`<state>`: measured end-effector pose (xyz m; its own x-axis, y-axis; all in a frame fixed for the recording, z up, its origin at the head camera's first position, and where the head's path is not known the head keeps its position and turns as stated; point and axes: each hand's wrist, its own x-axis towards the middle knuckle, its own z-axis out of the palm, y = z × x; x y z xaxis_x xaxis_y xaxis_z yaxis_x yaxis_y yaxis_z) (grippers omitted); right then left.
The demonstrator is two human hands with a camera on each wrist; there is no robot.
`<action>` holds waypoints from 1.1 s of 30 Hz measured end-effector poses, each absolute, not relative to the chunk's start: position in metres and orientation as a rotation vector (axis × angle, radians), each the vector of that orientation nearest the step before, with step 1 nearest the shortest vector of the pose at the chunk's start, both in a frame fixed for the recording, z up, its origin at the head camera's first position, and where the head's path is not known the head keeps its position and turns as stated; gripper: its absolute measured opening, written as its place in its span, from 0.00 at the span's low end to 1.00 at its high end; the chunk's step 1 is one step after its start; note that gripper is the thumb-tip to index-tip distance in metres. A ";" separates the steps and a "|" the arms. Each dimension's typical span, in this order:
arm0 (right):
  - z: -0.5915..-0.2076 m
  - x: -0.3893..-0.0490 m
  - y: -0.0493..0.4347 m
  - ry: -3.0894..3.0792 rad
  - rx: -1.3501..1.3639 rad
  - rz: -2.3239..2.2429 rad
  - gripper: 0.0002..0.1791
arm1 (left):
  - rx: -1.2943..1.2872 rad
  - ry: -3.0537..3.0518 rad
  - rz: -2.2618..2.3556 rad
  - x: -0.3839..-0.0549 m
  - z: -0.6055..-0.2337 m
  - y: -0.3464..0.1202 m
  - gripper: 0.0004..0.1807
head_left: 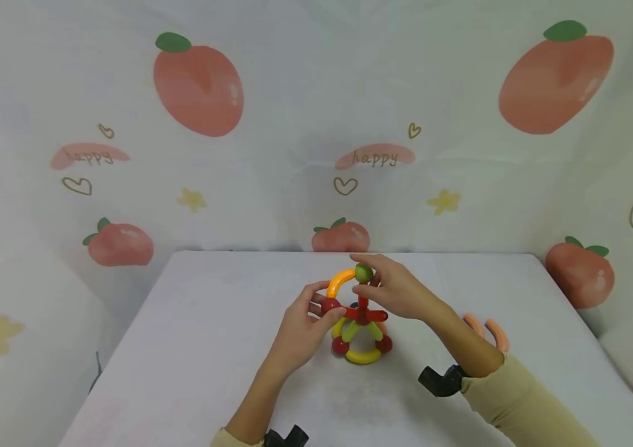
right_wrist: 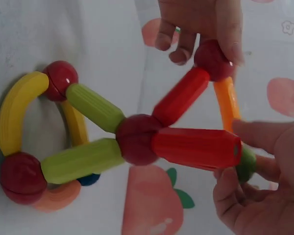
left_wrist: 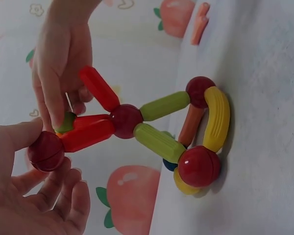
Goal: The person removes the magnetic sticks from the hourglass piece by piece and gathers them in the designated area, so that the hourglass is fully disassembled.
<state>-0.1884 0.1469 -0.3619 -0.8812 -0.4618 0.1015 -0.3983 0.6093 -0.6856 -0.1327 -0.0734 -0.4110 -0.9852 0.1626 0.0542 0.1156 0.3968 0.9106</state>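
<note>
A toy of coloured rods and balls stands upright on the table. At its middle is a dark red ball with red rods above and light green rods below. The base joins red balls with yellow curved rods, a salmon rod and a partly hidden blue ball. My left hand pinches the upper left red ball between thumb and fingers. At the top, my right hand pinches a green ball. An orange curved rod bridges these two balls. One red rod has a free end.
Two salmon curved rods lie on the white table, beyond my right forearm. A white cloth printed with peaches hangs behind the table's back edge. Black camera mounts sit on both wrists.
</note>
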 end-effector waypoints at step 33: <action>-0.382 -0.201 0.172 1.930 -0.232 -1.984 0.26 | 0.309 2.606 1.665 -0.132 -0.411 -0.077 0.29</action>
<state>-0.2015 0.1718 -0.3821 -0.9210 -0.3664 -0.1321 0.1422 -0.0006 -0.9898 -0.1325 -0.0771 -0.4105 -0.9796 0.1852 0.0778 0.1485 0.4065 0.9015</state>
